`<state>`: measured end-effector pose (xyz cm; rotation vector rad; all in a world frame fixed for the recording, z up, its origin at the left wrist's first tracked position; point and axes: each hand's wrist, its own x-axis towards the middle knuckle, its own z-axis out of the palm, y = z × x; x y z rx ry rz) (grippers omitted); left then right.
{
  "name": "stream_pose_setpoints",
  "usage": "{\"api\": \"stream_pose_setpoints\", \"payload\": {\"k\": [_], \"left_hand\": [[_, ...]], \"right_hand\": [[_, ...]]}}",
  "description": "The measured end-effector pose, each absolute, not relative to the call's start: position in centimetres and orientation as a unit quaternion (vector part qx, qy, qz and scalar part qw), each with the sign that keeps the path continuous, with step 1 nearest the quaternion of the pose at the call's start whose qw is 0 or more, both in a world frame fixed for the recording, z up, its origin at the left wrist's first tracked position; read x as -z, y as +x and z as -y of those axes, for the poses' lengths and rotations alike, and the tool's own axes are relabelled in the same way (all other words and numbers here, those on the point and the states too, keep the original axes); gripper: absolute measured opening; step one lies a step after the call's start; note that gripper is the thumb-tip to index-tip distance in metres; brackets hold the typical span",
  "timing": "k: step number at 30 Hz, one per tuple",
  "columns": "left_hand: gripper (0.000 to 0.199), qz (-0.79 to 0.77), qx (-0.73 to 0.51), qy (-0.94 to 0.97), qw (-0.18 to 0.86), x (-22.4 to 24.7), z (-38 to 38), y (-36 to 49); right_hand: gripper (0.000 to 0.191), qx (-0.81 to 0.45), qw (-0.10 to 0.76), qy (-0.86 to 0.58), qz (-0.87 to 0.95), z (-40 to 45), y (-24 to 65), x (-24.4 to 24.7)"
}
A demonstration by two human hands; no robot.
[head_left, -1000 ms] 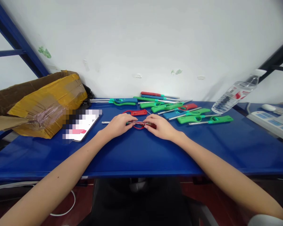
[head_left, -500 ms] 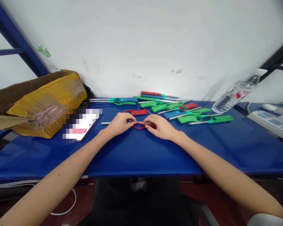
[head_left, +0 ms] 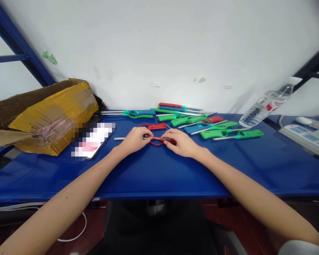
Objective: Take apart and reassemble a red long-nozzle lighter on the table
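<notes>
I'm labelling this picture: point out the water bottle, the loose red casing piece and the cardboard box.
Water bottle (head_left: pixel 268 102): head view, on its label.
Loose red casing piece (head_left: pixel 157 126): head view, on its flat body.
Cardboard box (head_left: pixel 51 115): head view, on its yellow-taped side.

The left hand's (head_left: pixel 135 140) thumb and fingertips have drawn together. The wires (head_left: pixel 157 138) (bowed and pale earlier) now look straighter and redder.

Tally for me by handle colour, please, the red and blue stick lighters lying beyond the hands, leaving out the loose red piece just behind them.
Red plastic-handled stick lighters with metal tips: 2
Blue plastic-handled stick lighters with metal tips: 3
Total: 5
</notes>
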<state>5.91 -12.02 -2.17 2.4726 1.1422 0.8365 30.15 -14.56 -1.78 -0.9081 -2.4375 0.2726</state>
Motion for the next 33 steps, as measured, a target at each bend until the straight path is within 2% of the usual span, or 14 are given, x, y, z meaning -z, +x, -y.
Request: {"api": "stream_pose_setpoints", "payload": {"k": [17, 28, 33], "left_hand": [[0.01, -0.378, -0.288, 0.871, 0.121, 2.47, 12.22, 5.84], [0.02, -0.351, -0.267, 0.896, 0.059, 2.54, 12.35, 5.53], [0.019, -0.343, -0.265, 0.9, 0.052, 2.44, 12.38, 5.45]], "right_hand": [[0.024, -0.091, 0.255, -0.344, 0.899, 14.74, 29.9, 1.57], [0.022, -0.092, 0.252, -0.345, 0.899, 14.73, 30.0, 1.62], [0.021, -0.091, 0.258, -0.345, 0.898, 14.69, 29.98, 1.68]]}}
